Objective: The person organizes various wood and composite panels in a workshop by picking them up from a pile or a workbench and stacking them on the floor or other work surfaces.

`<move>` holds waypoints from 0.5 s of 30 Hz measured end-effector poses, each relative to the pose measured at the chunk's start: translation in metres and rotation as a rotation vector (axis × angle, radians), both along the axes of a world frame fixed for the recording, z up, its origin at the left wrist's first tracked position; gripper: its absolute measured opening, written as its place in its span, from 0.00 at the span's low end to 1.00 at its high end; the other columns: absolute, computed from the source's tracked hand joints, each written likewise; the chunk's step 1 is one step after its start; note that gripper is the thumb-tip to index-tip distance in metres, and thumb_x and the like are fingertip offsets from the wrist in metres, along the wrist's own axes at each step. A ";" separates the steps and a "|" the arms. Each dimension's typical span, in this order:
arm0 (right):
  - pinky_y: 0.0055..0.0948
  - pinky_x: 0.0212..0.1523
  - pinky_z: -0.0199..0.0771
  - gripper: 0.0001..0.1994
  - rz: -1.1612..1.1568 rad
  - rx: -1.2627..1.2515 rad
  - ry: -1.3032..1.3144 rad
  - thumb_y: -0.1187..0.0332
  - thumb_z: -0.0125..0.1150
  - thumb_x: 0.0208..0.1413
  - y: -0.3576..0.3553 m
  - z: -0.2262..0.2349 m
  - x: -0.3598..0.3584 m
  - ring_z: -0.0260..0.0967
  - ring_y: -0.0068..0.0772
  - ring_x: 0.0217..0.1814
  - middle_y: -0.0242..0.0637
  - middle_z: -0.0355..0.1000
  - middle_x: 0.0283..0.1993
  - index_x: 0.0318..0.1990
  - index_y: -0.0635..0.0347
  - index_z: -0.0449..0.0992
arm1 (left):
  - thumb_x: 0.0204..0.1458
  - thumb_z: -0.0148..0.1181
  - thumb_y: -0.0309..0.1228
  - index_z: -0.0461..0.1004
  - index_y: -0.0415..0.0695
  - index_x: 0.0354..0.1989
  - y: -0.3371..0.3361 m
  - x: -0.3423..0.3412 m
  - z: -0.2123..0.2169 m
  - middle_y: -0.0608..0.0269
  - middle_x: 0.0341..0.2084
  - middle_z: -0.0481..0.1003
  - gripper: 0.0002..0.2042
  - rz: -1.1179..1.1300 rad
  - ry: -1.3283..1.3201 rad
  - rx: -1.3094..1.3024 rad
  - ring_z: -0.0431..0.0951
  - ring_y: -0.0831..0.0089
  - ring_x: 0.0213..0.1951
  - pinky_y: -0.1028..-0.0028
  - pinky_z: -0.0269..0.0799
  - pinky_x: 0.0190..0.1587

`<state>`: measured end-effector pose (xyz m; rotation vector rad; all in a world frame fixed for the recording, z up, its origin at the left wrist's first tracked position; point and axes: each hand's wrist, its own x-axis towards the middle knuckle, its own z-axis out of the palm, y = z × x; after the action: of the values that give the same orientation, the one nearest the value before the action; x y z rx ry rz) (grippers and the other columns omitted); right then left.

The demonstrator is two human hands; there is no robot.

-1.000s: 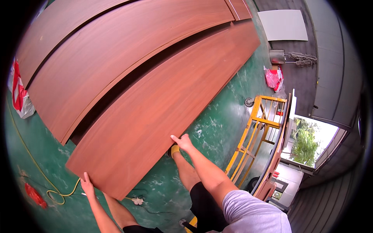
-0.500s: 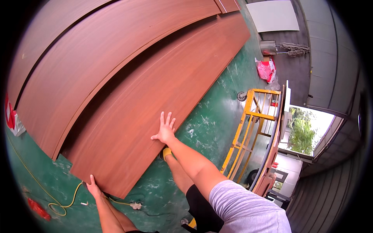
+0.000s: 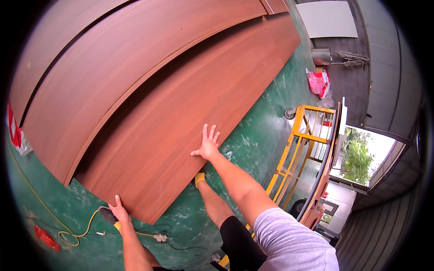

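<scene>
Presently, right hand open, flat on reddish-brown wood panel, left hand gripping its lower edge, green floor beneath.

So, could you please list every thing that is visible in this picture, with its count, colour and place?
Wooden panels: at least three, reddish brown, lying overlapped on the floor and filling the upper left.
Floor: one, green and worn, under everything.
Cart frame: one, yellow metal, at the right.
Bag: one, red, upper right by the wall.
Cable: one, yellow, on the floor at the lower left.
Grey board: one, pale grey, at the top right.
Doorway: one, bright with green plants outside, at the right.
Right hand: fingers spread, flat on the nearest panel's edge.
Left hand: at the nearest panel's lower corner.
</scene>
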<state>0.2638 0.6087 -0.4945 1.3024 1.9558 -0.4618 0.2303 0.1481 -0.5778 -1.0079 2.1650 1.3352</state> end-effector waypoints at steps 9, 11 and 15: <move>0.61 0.69 0.38 0.57 0.336 -0.470 0.035 0.52 0.72 0.42 -0.081 0.047 -0.076 0.22 0.59 0.77 0.53 0.18 0.75 0.73 0.46 0.33 | 0.59 0.49 0.54 0.55 0.35 0.66 -0.091 -0.033 0.045 0.47 0.64 0.59 0.37 -0.294 -0.518 -0.151 0.62 0.57 0.62 0.68 0.56 0.64; 0.58 0.71 0.36 0.55 0.258 -0.330 0.074 0.52 0.70 0.45 -0.079 0.050 -0.095 0.22 0.57 0.77 0.53 0.18 0.75 0.72 0.52 0.33 | 0.59 0.45 0.56 0.58 0.35 0.64 -0.104 -0.077 0.075 0.47 0.62 0.61 0.36 -0.175 -0.388 -0.154 0.64 0.57 0.61 0.66 0.58 0.62; 0.47 0.73 0.31 0.56 0.198 -0.264 0.135 0.49 0.67 0.47 -0.098 0.020 -0.132 0.20 0.54 0.77 0.54 0.19 0.75 0.70 0.67 0.32 | 0.60 0.40 0.58 0.69 0.32 0.53 -0.152 -0.241 0.123 0.46 0.47 0.73 0.35 -0.253 -0.126 -0.298 0.71 0.59 0.50 0.64 0.63 0.54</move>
<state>0.1322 0.5107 -0.4746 0.9229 2.0296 -0.6969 -0.0106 -0.0043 -0.4543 -0.8578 2.3449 0.8304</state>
